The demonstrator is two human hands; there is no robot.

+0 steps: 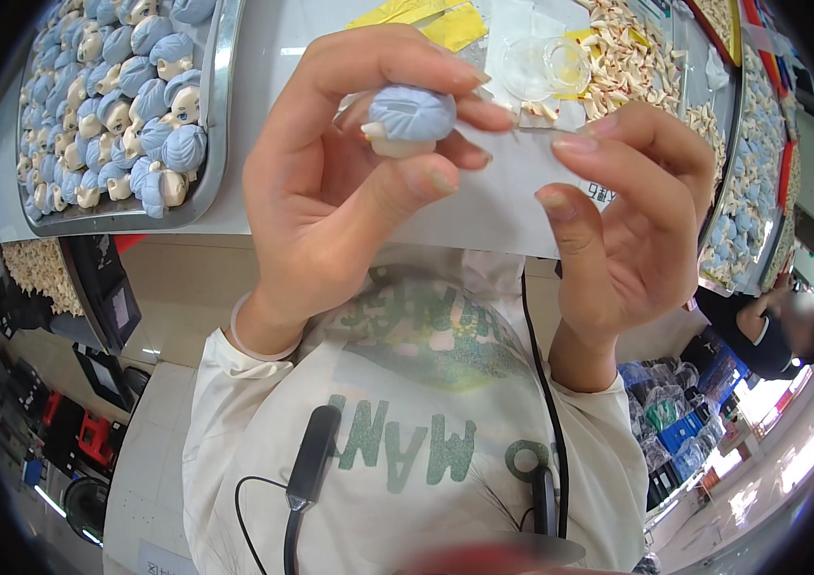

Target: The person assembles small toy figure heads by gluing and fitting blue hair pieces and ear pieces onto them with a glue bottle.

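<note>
Between the thumb and fingers of my left hand (316, 182) is a small doll head (412, 117) with pale blue moulded hair and a cream part low on its side. It is held above the white table (464, 206). My right hand (627, 211) hovers to the right of it, thumb and fingertips apart and curved, with nothing visible between them. Beyond the hands, a clear round dish (543, 69) stands beside a heap of small cream pieces (632, 67) with reddish tips.
At the left is a metal tray (206, 192) full of blue-haired doll heads. Yellow sheets (426, 21) lie at the far edge. On the right, another tray (734, 172) holds more blue and cream parts. A person in dark clothing (747, 331) is at the far right.
</note>
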